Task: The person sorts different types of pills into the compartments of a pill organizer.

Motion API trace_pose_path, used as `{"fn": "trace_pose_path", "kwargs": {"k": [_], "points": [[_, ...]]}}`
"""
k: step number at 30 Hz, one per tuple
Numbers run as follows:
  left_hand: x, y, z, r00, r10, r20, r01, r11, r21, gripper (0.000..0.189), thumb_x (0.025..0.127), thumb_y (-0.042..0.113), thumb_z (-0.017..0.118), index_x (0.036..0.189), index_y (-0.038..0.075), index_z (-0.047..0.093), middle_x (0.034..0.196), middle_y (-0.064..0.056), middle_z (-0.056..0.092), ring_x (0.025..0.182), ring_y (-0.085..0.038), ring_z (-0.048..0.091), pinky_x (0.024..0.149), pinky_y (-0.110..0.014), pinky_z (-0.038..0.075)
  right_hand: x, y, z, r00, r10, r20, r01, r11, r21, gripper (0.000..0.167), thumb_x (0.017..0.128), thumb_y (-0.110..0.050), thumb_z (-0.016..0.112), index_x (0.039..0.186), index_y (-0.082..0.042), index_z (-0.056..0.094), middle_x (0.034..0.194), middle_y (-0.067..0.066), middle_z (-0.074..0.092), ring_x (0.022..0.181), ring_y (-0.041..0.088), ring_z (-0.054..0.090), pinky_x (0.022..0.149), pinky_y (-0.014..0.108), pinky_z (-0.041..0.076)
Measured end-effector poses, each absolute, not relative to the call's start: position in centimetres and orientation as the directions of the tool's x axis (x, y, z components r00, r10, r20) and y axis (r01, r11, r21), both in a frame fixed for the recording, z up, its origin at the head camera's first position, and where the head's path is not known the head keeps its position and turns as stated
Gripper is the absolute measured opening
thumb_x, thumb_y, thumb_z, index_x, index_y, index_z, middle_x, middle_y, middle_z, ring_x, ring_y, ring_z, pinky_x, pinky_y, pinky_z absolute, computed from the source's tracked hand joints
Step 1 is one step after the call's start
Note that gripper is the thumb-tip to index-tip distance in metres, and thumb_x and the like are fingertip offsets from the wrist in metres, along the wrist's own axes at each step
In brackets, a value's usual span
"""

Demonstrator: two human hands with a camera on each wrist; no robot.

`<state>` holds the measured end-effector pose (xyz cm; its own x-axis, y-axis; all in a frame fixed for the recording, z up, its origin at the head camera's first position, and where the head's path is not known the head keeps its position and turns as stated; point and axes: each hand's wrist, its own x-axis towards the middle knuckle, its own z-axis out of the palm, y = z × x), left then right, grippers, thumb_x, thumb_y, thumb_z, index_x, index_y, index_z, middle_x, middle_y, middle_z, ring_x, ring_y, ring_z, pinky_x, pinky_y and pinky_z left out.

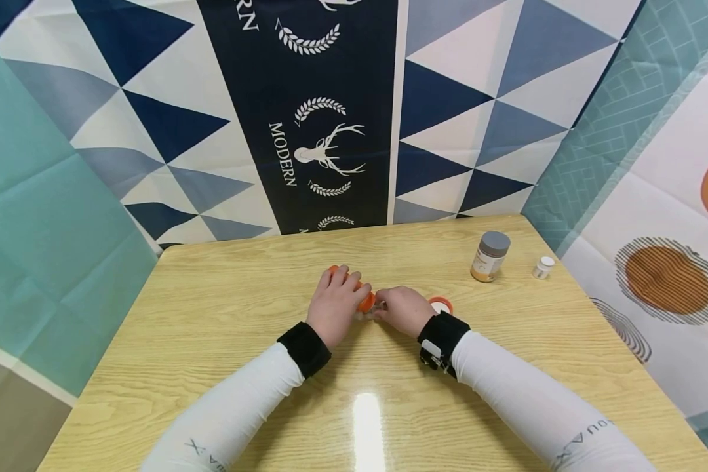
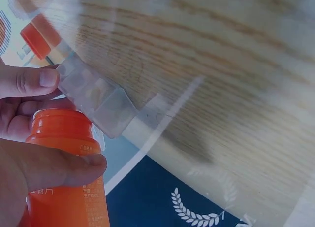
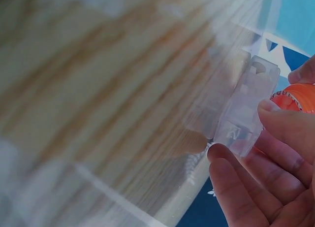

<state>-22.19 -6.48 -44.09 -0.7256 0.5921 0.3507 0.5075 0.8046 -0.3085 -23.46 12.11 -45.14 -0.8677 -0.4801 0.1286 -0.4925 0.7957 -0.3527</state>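
Observation:
My left hand [image 1: 335, 308] grips an orange bottle [image 2: 66, 136], its fingers over the body. The bottle has no cap on, and its mouth points toward my right hand [image 1: 406, 309]. A clear plastic pill organizer [image 3: 252, 99] with several compartments stands right by the bottle's mouth. In the right wrist view my right thumb is beside that mouth while the fingers hold the organizer's edge. Pale contents show dimly through its walls in the left wrist view. An orange cap [image 1: 441, 303] with a white inside lies just past my right wrist, partly hidden.
A grey-lidded jar [image 1: 488, 257] with a white and orange label stands toward the back right of the wooden table [image 1: 230, 295]. Right of it is a small white bottle [image 1: 543, 267]. Patterned cloths hang behind and at both sides.

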Motion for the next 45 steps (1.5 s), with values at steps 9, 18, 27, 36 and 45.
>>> {"fn": "trace_pose_path", "kwargs": {"k": [9, 18, 27, 36, 45], "points": [[-22.27, -6.45, -43.78, -0.717, 0.622, 0.315, 0.517, 0.777, -0.359, 0.049, 0.078, 0.040, 0.084, 0.121, 0.029, 0.062, 0.127, -0.001, 0.055, 0.129, -0.029, 0.041, 0.106, -0.046, 0.034, -23.80, 12.08, -45.31, -0.881, -0.463, 0.094, -0.461, 0.800, -0.383, 0.009, 0.089, -0.021, 0.076, 0.092, -0.012, 0.073, 0.078, -0.004, 0.068, 0.067, 0.009, 0.058, 0.066, 0.030, 0.050], [-22.38, -6.39, -43.52, -0.730, 0.628, 0.271, 0.529, 0.769, -0.359, 0.054, 0.078, 0.046, 0.082, 0.125, 0.029, 0.061, 0.132, -0.001, 0.053, 0.131, -0.029, 0.039, 0.108, -0.046, 0.032, -23.85, 12.15, -45.24, -0.881, -0.463, 0.094, -0.461, 0.797, -0.391, 0.010, 0.088, -0.022, 0.076, 0.090, -0.013, 0.073, 0.076, -0.005, 0.067, 0.067, 0.008, 0.058, 0.066, 0.030, 0.050], [-22.32, -6.45, -43.49, -0.725, 0.637, 0.264, 0.529, 0.759, -0.379, 0.055, 0.078, 0.046, 0.082, 0.126, 0.029, 0.061, 0.133, -0.001, 0.053, 0.131, -0.028, 0.039, 0.107, -0.046, 0.034, -23.82, 12.05, -45.36, -0.884, -0.460, 0.084, -0.454, 0.801, -0.390, 0.011, 0.089, -0.022, 0.076, 0.091, -0.012, 0.073, 0.077, -0.004, 0.068, 0.066, 0.008, 0.057, 0.066, 0.030, 0.050], [-22.31, -6.67, -43.93, -0.714, 0.623, 0.320, 0.525, 0.779, -0.344, 0.053, 0.076, 0.047, 0.083, 0.121, 0.028, 0.062, 0.127, -0.002, 0.055, 0.126, -0.030, 0.042, 0.103, -0.047, 0.036, -23.79, 12.16, -45.38, -0.880, -0.466, 0.089, -0.459, 0.787, -0.412, 0.010, 0.089, -0.022, 0.076, 0.089, -0.013, 0.072, 0.080, -0.004, 0.069, 0.071, 0.009, 0.062, 0.069, 0.031, 0.052], [-22.32, -6.69, -43.90, -0.732, 0.604, 0.316, 0.509, 0.792, -0.336, 0.046, 0.082, 0.041, 0.080, 0.122, 0.029, 0.061, 0.128, -0.002, 0.055, 0.127, -0.030, 0.043, 0.103, -0.047, 0.037, -23.79, 12.20, -45.23, -0.879, -0.467, 0.094, -0.462, 0.786, -0.412, 0.008, 0.089, -0.020, 0.075, 0.088, -0.013, 0.072, 0.081, -0.003, 0.070, 0.071, 0.010, 0.063, 0.069, 0.032, 0.052]]}}
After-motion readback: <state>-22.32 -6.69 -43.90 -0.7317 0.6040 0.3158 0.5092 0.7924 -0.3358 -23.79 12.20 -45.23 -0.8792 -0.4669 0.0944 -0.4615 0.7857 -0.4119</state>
